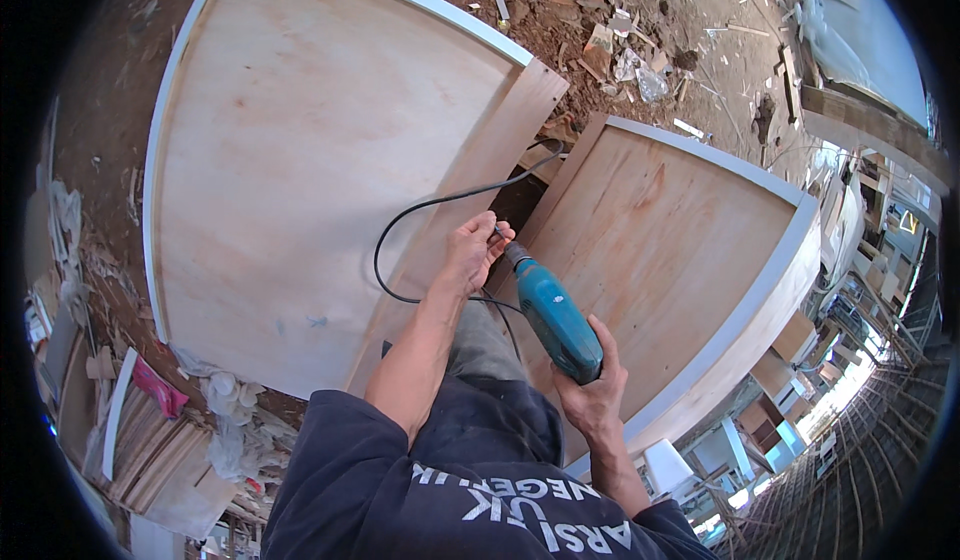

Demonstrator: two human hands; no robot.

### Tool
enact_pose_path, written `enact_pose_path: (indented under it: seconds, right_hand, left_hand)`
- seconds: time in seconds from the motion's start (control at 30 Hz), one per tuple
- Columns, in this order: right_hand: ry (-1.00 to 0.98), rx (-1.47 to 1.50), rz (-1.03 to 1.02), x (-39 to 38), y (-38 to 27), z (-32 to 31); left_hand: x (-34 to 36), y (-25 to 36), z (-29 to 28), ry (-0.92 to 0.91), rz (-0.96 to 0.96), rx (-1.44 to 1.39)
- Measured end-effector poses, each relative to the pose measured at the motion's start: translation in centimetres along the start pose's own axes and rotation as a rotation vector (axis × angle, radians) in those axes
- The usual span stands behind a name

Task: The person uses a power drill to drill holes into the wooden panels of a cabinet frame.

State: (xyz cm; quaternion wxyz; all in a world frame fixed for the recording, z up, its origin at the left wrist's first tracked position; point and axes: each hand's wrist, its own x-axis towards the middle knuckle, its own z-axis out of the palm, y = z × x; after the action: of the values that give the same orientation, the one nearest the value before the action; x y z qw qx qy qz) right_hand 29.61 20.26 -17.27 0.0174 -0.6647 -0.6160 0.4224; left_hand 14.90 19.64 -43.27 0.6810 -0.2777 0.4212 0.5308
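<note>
A teal corded power drill [557,318] lies across the middle, its chuck [516,254] pointing up and to the left. My right hand [594,388] is closed round the rear of the drill. At the chuck's tip, my left hand [480,248] is closed, thumb and fingers pinched together. A small, thin dark piece shows between those fingers, too little of it to name. From the drill a black cord [388,230] loops over the left wooden panel [310,150] and passes into the gap between the panels.
To the right stands a second framed wooden panel [660,230] with white edges. Dirt ground beyond carries wood scraps and litter [625,55]. Stacked boards [165,450] and crumpled plastic [235,410] lie at lower left. A timber beam [870,130] crosses the upper right.
</note>
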Motion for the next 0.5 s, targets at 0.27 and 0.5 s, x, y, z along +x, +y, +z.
enact_pose_path:
  seconds: [0.27,0.5]
  right_hand:
    - [0.023,-0.039,0.013,3.3,-0.8,1.6]
    - [0.002,-0.050,-0.010,5.1,-1.0,1.8]
  left_hand:
    - [3.0,-1.2,0.7,-0.061,-0.180,-0.197]
    - [4.4,-0.3,0.7,-0.051,-0.189,-0.143]
